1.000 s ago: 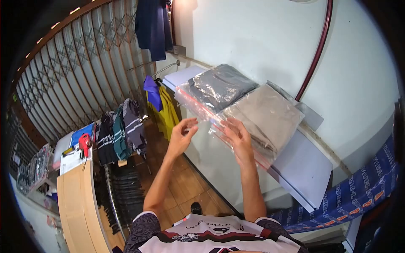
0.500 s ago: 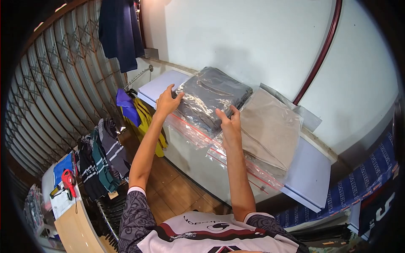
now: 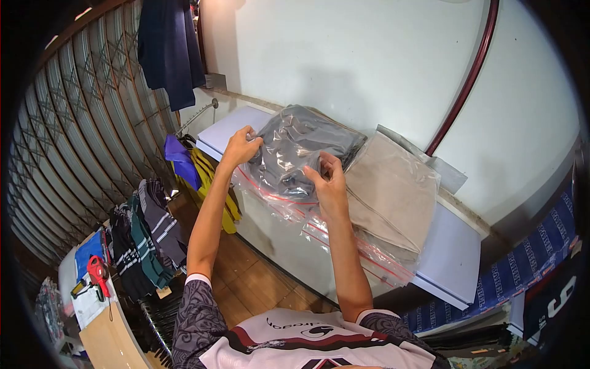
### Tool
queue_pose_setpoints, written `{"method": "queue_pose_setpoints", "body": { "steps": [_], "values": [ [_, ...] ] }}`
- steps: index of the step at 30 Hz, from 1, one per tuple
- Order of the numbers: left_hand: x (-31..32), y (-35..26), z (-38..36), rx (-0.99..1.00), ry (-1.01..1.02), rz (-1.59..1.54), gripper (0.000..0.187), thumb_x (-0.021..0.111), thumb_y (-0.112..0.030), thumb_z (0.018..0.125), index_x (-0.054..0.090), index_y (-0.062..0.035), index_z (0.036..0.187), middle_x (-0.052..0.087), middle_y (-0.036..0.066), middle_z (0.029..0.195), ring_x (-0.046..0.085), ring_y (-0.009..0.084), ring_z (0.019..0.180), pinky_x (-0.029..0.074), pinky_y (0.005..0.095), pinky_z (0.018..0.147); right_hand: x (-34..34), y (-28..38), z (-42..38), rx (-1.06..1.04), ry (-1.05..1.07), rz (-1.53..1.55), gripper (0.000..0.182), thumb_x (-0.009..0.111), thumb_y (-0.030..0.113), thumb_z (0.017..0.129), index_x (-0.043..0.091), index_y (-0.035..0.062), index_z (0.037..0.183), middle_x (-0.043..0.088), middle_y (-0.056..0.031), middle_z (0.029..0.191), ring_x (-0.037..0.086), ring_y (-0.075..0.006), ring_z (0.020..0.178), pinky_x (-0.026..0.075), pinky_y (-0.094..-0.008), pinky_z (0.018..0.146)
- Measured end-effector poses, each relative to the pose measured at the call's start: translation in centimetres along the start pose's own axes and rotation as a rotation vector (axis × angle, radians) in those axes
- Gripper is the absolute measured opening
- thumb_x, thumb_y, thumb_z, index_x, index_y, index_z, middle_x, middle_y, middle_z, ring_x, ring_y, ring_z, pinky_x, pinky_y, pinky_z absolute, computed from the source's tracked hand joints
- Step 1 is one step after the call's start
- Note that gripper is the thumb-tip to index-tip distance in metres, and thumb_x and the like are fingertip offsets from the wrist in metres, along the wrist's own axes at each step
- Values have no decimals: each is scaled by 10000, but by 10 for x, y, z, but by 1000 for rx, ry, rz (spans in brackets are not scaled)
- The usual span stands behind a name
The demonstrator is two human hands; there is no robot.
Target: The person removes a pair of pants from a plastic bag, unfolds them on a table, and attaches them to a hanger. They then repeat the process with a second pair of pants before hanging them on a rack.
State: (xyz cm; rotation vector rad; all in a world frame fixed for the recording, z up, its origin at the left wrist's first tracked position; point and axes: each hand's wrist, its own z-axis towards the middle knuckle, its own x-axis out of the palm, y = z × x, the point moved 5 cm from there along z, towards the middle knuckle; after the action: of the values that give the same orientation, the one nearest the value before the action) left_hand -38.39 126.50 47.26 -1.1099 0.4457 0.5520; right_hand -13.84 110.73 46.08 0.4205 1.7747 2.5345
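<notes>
A folded dark grey garment in a clear zip bag [image 3: 298, 138] lies on the ledge, its plastic wrinkled and shiny. My left hand [image 3: 241, 149] pinches the bag at its left side, fingers curled on the plastic. At the lower right of the same bag, my right hand [image 3: 329, 183] grips the plastic between thumb and fingers. The bag's red-striped opening [image 3: 264, 195] faces me. To the right lies a folded beige garment in a clear zip bag [image 3: 393, 190], partly beside and below the grey one.
White flat boxes [image 3: 452, 258] lie under the bags on the ledge. A maroon pipe [image 3: 467, 80] runs up the wall behind. Hanging clothes [image 3: 144, 237] and a counter with a red tool [image 3: 98, 277] stand to the left, near a folding metal gate [image 3: 74, 117].
Both hands have closed on the grey garment's bag, and its plastic has bunched up between them. My right hand has shifted slightly left.
</notes>
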Motion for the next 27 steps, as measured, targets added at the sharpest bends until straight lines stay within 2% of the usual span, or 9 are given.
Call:
{"method": "queue_pose_setpoints", "body": {
  "steps": [2, 7, 8, 9, 10, 12, 14, 22, 27],
  "values": [
    [-8, -3, -13, 12, -22, -35, 407, 703, -281, 801, 612, 13, 1067, 711, 242, 934, 696, 348, 854, 530, 403, 809, 4, 14, -15, 32, -29, 126, 774, 792, 119, 868, 345, 19, 1491, 515, -238, 1365, 576, -234, 1189, 489, -352, 1004],
    [-41, -27, -105, -5, -110, -242, 386, 650, -164, 815, 513, -34, 1152, 672, 163, 838, 633, 202, 750, 498, 334, 703, -1, 33, -52, 65, 100, 40, 765, 781, 87, 873, 349, 1, 1499, 552, -206, 1319, 604, -196, 1136, 527, -318, 921],
    [-46, -46, -134, 57, -191, -366, 405, 596, -51, 818, 494, -54, 1209, 686, 148, 874, 629, 170, 759, 501, 313, 698, -2, 33, -61, 67, 135, 8, 743, 778, 72, 874, 371, -10, 1490, 583, -185, 1273, 611, -191, 1116, 525, -307, 910],
    [-50, -66, -162, 92, -229, -340, 418, 586, -31, 818, 494, -56, 1226, 690, 151, 885, 632, 172, 760, 503, 317, 700, -2, 33, -72, 68, 174, -25, 721, 774, 57, 874, 392, -21, 1480, 615, -165, 1227, 617, -185, 1096, 524, -296, 900],
    [-55, -86, -190, 126, -269, -312, 433, 575, -11, 819, 495, -59, 1242, 694, 153, 896, 635, 174, 762, 506, 320, 702, -6, 23, -79, 33, 198, -48, 710, 753, 20, 845, 422, -52, 1469, 593, -175, 1301, 614, -186, 1134, 511, -284, 938],
    [-59, -98, -240, 150, -284, -242, 490, 546, 30, 826, 492, -70, 1302, 707, 178, 937, 666, 198, 793, 517, 332, 734, -14, 15, -102, 16, 259, -117, 736, 743, 37, 803, 431, -63, 1462, 537, -211, 1361, 561, -258, 1236, 448, -329, 1040],
    [-63, -116, -291, 112, -318, -107, 431, 547, 38, 826, 573, -42, 1249, 716, 176, 967, 693, 254, 819, 520, 338, 779, -20, 19, -131, -21, 321, -169, 748, 699, 38, 749, 453, -74, 1446, 501, -234, 1388, 495, -329, 1336, 383, -366, 1120],
    [-48, -156, -498, -16, -462, 76, 359, 562, 57, 807, 691, -14, 1134, 704, 192, 1035, 687, 366, 959, 525, 373, 859, -56, 47, -277, -103, 663, -167, 727, 636, -5, 731, 461, -79, 1433, 520, -208, 1391, 488, -311, 1351, 346, -358, 1150],
    [-29, -174, -632, -236, -520, 67, 338, 568, 41, 817, 701, -23, 1121, 706, 178, 1003, 680, 312, 884, 520, 349, 806, -85, 19, -378, 119, 885, -51, 758, 632, -61, 730, 438, -91, 1462, 493, -167, 1450, 460, -241, 1379, 345, -313, 1141]
  ]
}}
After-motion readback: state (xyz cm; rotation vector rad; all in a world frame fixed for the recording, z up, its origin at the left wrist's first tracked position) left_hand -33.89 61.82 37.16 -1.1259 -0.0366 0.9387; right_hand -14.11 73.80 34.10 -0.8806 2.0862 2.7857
